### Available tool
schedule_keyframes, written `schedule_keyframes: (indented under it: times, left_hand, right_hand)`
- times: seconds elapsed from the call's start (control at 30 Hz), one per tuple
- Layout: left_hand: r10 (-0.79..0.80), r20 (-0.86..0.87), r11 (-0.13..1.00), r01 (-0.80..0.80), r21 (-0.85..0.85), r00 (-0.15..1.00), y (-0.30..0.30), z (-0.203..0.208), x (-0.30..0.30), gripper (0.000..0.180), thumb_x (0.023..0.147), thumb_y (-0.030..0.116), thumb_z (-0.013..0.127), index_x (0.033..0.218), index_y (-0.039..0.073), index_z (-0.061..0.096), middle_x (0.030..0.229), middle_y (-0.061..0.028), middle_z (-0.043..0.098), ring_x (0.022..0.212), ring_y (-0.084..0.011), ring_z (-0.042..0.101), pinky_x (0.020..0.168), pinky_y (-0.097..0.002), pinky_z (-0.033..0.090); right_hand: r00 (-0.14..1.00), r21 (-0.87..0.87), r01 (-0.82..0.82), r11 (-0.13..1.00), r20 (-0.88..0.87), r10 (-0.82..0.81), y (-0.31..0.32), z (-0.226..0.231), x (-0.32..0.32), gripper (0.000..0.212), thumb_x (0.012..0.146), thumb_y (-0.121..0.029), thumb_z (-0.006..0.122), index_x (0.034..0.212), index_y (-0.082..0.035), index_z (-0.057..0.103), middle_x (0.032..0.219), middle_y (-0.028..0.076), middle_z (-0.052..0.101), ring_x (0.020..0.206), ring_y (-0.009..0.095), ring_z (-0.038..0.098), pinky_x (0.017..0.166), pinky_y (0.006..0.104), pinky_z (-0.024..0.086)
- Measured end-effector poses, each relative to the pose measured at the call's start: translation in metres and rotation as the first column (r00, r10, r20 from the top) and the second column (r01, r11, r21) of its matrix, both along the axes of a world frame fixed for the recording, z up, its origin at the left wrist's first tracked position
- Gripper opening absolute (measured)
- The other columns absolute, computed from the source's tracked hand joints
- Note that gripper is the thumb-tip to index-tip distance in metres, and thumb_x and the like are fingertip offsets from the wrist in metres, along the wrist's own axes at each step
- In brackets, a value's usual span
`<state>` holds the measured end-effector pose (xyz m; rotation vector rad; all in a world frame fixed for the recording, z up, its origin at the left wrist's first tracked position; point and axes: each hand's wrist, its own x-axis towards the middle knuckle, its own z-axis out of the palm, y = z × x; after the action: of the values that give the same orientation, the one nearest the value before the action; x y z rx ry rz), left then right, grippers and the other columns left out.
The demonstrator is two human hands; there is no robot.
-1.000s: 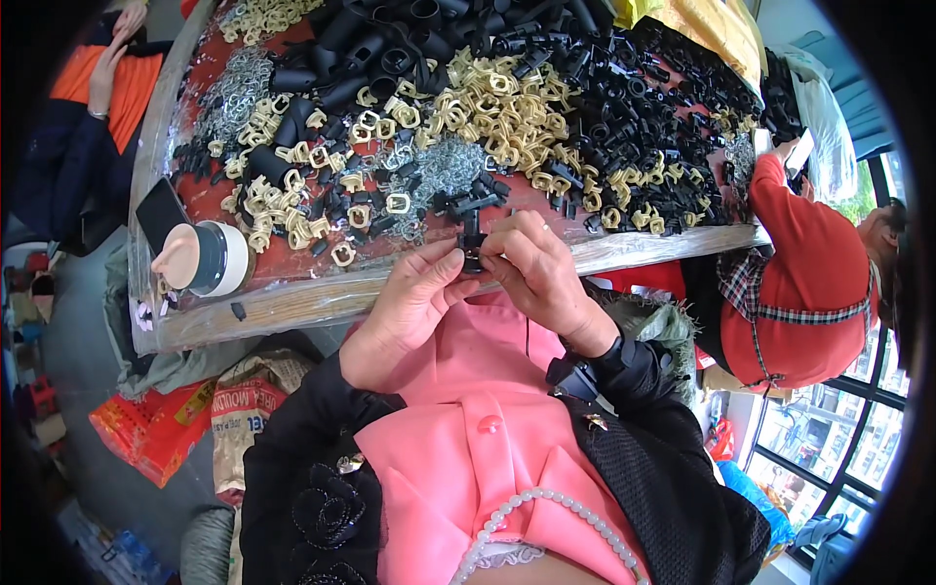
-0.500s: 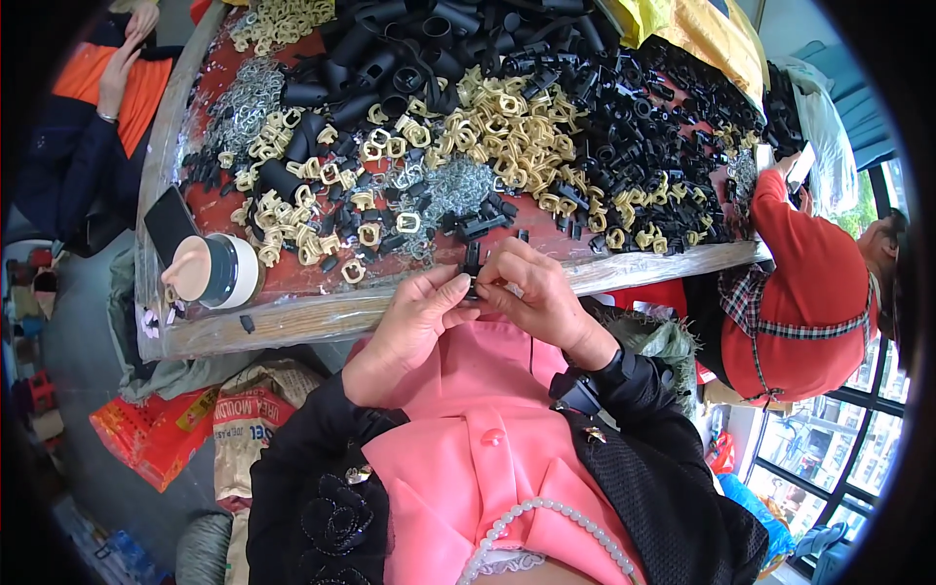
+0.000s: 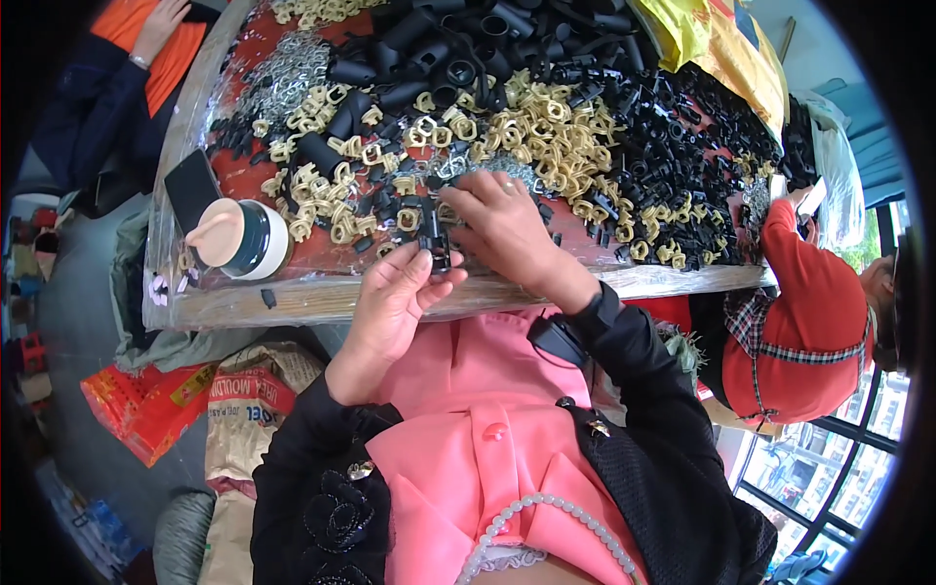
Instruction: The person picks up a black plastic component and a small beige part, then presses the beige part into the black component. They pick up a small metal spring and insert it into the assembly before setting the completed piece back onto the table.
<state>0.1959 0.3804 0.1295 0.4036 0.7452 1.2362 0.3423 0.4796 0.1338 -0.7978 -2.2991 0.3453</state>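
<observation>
L hand (image 3: 393, 297) holds blk part (image 3: 431, 237)

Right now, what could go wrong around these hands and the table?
The black plastic part is pinched in the left hand; it could slip and get lost among the loose black pieces. The small black piece on the wooden table rim might get brushed off. The lidded cup stands near that rim, so a bump may tip it.
</observation>
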Motion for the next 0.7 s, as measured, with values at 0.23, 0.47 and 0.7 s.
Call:
schedule_keyframes:
  times: [0.23,0.47,0.7]
  left_hand:
    - [0.116,-0.009,0.993,-0.115,0.039,0.993,0.001,-0.003,-0.004,0.024,0.085,0.015,0.049,0.103,0.001,0.05,0.096,-0.0086,0.057,0.09,-0.0163,0.056,0.076,-0.0248,0.045]
    - [0.046,0.158,0.99,-0.065,0.122,0.986,0.008,-0.008,0.011,0.024,0.084,0.017,0.05,0.102,0.001,0.051,0.099,-0.0067,0.056,0.094,-0.0159,0.054,0.083,-0.0296,0.041]
    - [-0.035,0.136,0.992,0.018,0.124,0.99,0.013,-0.013,0.023,0.025,0.084,0.017,0.05,0.102,-0.001,0.051,0.099,-0.0075,0.056,0.094,-0.0164,0.054,0.087,-0.0313,0.039]
  right_hand:
    - [0.998,0.045,-0.051,0.998,-0.025,0.052,0.003,-0.005,-0.005,0.026,0.066,-0.006,0.064,0.09,-0.003,0.056,0.082,0.007,0.053,0.07,0.023,0.053,0.061,0.0315,0.042]
    - [0.964,-0.332,-0.01,0.943,-0.253,-0.079,-0.031,0.001,0.012,0.02,0.073,-0.008,0.061,0.092,-0.002,0.056,0.083,0.006,0.053,0.063,0.012,0.052,0.056,0.0229,0.042]
    - [0.871,-0.766,-0.169,0.62,-0.41,-0.27,-0.036,-0.012,0.033,0.016,0.083,-0.012,0.052,0.095,-0.001,0.053,0.082,0.0,0.052,0.069,0.006,0.049,0.06,0.0195,0.041]
